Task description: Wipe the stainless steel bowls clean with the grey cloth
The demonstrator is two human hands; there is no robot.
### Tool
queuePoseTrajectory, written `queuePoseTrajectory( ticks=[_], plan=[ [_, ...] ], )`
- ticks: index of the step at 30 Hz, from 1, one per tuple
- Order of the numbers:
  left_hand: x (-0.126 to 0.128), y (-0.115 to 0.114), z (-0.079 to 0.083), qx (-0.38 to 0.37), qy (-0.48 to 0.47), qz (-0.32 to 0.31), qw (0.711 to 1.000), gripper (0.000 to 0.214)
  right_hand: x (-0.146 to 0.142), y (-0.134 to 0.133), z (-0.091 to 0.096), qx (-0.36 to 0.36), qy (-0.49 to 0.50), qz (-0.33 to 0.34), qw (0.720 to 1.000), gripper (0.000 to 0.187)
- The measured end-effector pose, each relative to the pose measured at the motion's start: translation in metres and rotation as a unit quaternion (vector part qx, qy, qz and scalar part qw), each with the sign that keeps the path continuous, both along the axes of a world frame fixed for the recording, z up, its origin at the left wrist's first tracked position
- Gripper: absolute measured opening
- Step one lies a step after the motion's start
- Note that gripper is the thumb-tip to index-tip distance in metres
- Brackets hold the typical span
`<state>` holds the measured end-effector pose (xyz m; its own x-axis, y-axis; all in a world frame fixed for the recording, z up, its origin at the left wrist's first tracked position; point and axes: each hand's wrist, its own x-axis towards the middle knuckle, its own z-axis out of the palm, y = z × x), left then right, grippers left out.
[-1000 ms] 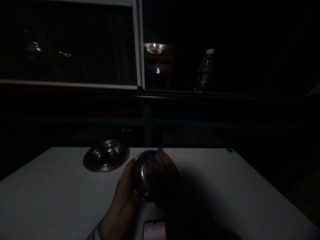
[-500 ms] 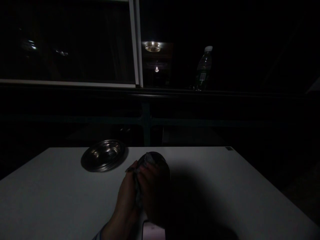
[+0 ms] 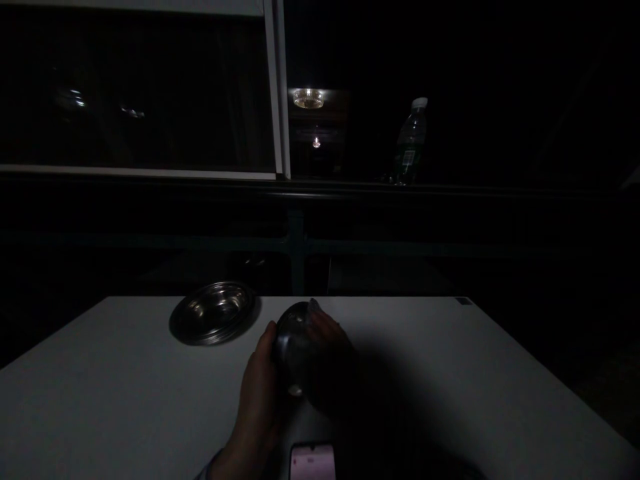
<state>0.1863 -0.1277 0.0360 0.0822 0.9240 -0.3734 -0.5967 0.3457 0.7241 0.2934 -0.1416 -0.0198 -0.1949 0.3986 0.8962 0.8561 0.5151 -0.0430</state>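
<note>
The scene is very dark. My left hand (image 3: 257,393) grips a small steel bowl (image 3: 293,340) by its left rim and holds it tilted above the white table (image 3: 100,400). My right hand (image 3: 327,337) lies over the bowl's right side, fingers closed on what looks like a cloth, though it is hard to make out. A second steel bowl (image 3: 214,320) rests on the table to the left, apart from both hands.
A phone (image 3: 313,461) with a lit screen lies at the table's near edge. A plastic water bottle (image 3: 411,141) stands on a dark ledge behind the table. A window frame (image 3: 277,93) and reflected lights fill the background.
My right hand has moved from the bowl's left front back to its right side, uncovering the bowl's shiny surface. The left hand keeps its hold.
</note>
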Motion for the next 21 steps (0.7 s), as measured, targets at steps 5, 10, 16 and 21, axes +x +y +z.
queuePoseTrajectory(
  ticks=[5, 10, 16, 21],
  plan=[
    [0.000, -0.004, -0.002, -0.035, 0.068, -0.006, 0.997, 0.040, -0.001, -0.001, -0.003, -0.033, 0.001, 0.006, 0.999, 0.037],
    [0.004, -0.011, -0.002, 0.010, 0.061, -0.045, 0.997, 0.052, 0.001, 0.003, -0.001, -0.033, -0.010, 0.059, 0.998, 0.036],
    [0.005, -0.012, 0.001, 0.013, 0.019, -0.073, 0.997, 0.051, 0.002, 0.001, 0.002, -0.066, -0.021, 0.054, 0.996, 0.036],
    [0.005, -0.014, 0.006, 0.018, 0.030, -0.072, 0.997, 0.056, 0.012, 0.007, -0.001, -0.034, 0.021, 0.078, 0.996, 0.038]
  ],
)
